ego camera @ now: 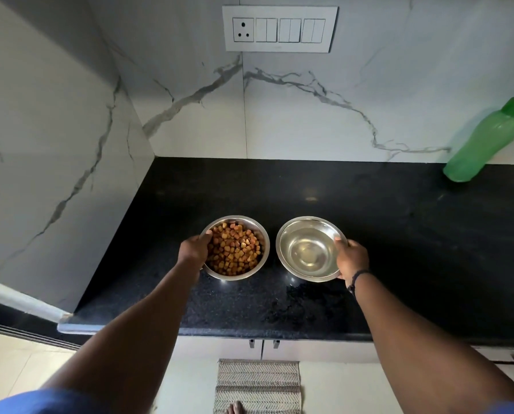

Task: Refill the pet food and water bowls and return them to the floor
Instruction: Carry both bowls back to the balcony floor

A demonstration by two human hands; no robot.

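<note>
My left hand [194, 248] grips the left rim of the steel food bowl [237, 249], thumb hooked over the edge, fingers curled round the outside. The bowl is full of brown kibble [234, 249] and sits on the black tabletop [399, 234], near its front edge. My right hand [351, 259] grips the right rim of the steel water bowl [308, 249], thumb on the lip; it holds clear water and stands just beside the food bowl, apart from it. A green bottle [485, 141] stands far right against the marble wall [309, 115]. A woven mat [257, 383] lies on the floor below.
</note>
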